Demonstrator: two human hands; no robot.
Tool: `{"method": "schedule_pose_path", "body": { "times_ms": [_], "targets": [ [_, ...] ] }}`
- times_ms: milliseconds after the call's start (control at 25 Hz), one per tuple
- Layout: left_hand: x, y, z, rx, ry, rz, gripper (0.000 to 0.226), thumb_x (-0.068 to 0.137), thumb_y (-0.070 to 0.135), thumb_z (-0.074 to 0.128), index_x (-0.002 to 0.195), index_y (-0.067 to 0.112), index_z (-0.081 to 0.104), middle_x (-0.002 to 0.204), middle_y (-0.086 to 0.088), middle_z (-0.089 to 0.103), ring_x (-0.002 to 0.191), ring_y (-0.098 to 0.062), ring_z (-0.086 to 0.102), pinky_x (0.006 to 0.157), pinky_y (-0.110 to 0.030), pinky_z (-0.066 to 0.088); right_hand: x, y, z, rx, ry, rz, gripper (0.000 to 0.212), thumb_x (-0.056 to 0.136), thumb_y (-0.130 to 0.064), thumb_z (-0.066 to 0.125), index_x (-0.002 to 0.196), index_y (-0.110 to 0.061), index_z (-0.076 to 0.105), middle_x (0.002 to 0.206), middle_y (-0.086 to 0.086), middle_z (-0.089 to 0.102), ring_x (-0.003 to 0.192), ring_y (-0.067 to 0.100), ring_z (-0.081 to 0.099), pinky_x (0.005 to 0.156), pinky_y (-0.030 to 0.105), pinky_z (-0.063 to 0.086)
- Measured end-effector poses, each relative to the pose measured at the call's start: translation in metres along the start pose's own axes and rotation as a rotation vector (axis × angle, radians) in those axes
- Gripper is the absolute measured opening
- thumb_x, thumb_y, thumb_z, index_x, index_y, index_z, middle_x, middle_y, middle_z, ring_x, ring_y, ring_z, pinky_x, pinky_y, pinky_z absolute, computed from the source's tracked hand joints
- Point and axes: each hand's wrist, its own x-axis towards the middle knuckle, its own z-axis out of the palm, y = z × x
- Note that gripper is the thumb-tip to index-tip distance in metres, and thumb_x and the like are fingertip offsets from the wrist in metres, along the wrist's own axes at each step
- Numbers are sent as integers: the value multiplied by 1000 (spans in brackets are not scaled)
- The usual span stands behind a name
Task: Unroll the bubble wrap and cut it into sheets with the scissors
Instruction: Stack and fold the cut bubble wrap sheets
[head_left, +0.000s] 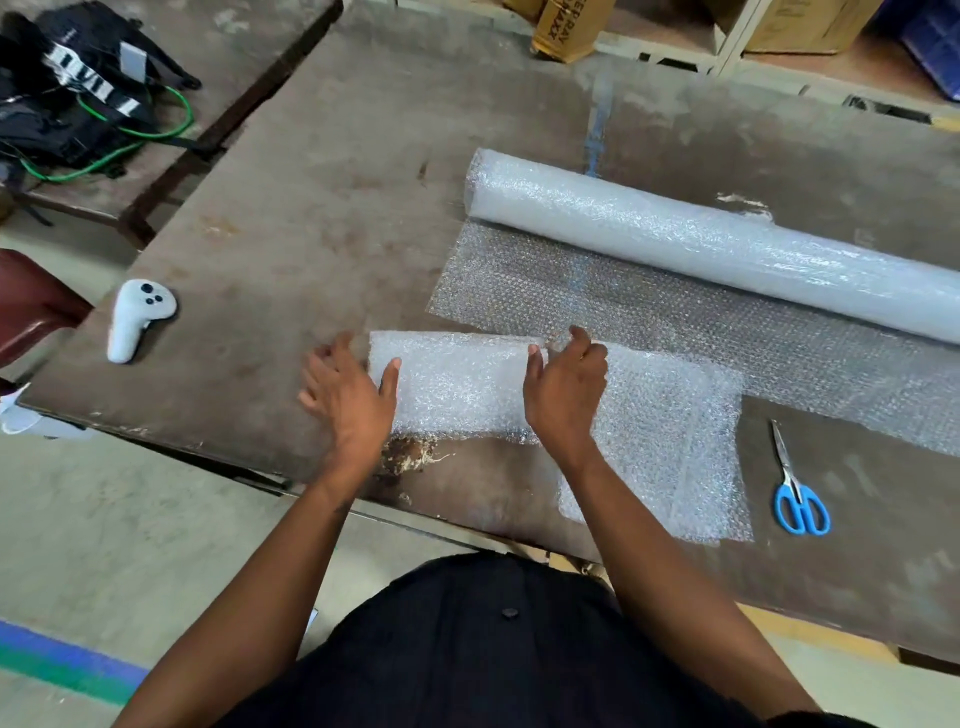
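Bubble-wrap sheets, already cut, are lying beside the scissors while both hands' fingers are folding one, roll remaining.

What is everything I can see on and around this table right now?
bubble wrap roll: one, clear, far right of the table, partly unrolled toward the person
cut sheets: clear, at the near edge; the count is hard to tell, one folded piece lies under the hands
scissors: one, blue handles, right of the sheets, lying closed
controller: one, white, left part of the table
table: one, worn brown
black bag: one, with a green cable, on a second table at far left
cardboard boxes: brown, on shelves behind
left hand: fingers spread, touching the folded piece's left end
right hand: fingers curled at its far right corner
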Motion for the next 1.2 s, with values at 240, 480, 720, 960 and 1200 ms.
{"method": "schedule_pose_path", "body": {
  "times_ms": [240, 480, 720, 960, 1200],
  "targets": [
    [3, 22, 30, 235, -265, 534, 55, 112, 40, 37, 165, 30, 30, 175, -4, 22, 161, -23, 21, 128, -52, 18, -9, -23, 44, -208, -392, -503, 58, 114, -49, 30, 166, -24, 29, 175, 10, 23, 163, 31, 15, 127, 58, 23],
    [4, -9, 39, 311, -353, 513, 67, 110, 63, 24, 170, 35, 10, 178, -2, 4, 164, -20, 3, 132, -48, 4, -7, 29, 50, -279, -405, -448, 72, 111, -64, 20, 171, -25, 13, 179, 2, 4, 165, 21, -3, 134, 44, 2],
    [-6, 12, 37, 251, -299, 544, 73, 108, 67, 13, 168, 27, 23, 177, -2, 13, 164, -18, 8, 131, -45, 7, 2, 47, 24, -188, -286, -369, 69, 113, -58, 19, 170, -19, 20, 178, 3, 17, 165, 20, 9, 133, 46, 10],
    [-47, 80, 58, 39, -337, 610, 66, 111, 60, 24, 166, 24, 31, 172, 3, 31, 160, -15, 23, 126, -42, 21, 2, 78, -10, -193, -163, -286, 59, 114, -49, 31, 158, -14, 44, 163, 9, 46, 153, 27, 39, 121, 50, 32],
    [-122, 158, 86, -129, -585, 733, 59, 112, 55, 31, 159, 24, 44, 163, 2, 46, 149, -20, 40, 120, -44, 32, -9, 177, -58, -427, 140, 80, 38, 108, -34, 52, 133, -6, 59, 119, 20, 58, 106, 39, 53, 89, 51, 40]
  ]
}}
